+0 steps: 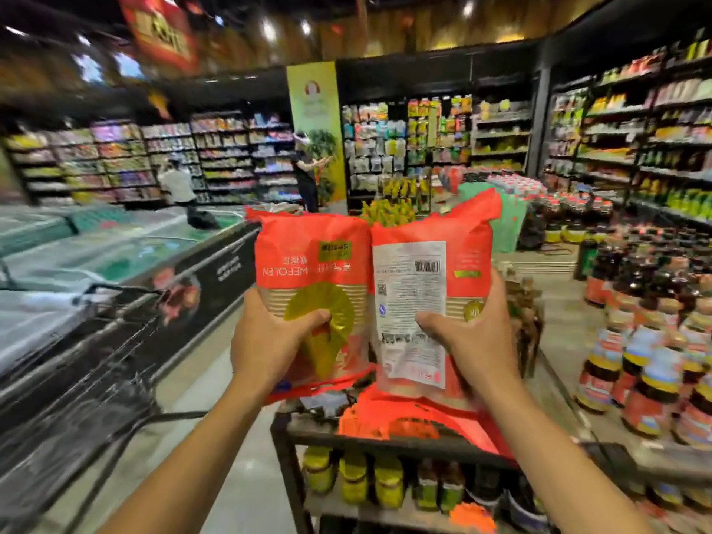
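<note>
You hold two red packs upright in front of you, side by side with their edges touching. Your left hand (269, 337) grips the left pack (312, 256) low down, thumb pressed across the yellow fan print, the other fingers closed round the back and out of sight. Your right hand (474, 337) grips the right pack (427, 271) the same way, thumb on its white barcode label. The lettering on both reads upside down. Both packs hang just above the black display rack (281, 449), where more red bags (404, 418) lie on top and jars (354, 479) stand on the shelf beneath. A shopping cart (96, 341) and a freezer chest (115, 256) are at your left, and stacked bottles (655, 341) at your right
</note>
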Demonstrator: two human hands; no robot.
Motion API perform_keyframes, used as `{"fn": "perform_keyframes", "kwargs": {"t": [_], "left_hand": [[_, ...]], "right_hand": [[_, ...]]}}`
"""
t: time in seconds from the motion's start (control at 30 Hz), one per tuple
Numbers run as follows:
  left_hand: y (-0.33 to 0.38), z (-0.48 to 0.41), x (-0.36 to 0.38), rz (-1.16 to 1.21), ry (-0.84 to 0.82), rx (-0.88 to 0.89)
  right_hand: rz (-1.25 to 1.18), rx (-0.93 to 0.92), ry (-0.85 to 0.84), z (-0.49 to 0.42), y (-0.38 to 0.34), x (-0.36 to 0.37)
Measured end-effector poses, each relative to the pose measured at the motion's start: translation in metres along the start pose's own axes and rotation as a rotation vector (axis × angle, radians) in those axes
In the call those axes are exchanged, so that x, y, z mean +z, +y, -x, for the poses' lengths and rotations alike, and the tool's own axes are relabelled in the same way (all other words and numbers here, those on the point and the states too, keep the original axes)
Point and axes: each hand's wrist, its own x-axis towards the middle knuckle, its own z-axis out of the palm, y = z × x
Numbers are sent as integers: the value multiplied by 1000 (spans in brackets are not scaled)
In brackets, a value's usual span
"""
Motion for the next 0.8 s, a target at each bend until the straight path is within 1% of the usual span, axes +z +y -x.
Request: {"fn": "perform_keyframes", "kwargs": {"t": [0.17,0.33,0.47,0.63,0.8], "left_hand": [[-59,-35,-95,3,141,-54],[-122,-76,-185,-12,243,-117],[-167,-100,-242,-43,305,-173],[-217,-127,-295,-71,369,-235],[-258,-155,-315,-95,436,-288]], "right_hand": [[-46,-54,-146,22,-29,119],[-106,-64,-234,48,-53,237],[-139,-79,-287,68,-67,315],[-126,-91,-390,84,-74,397],[-139,-66,-475,81,-65,464]]}}
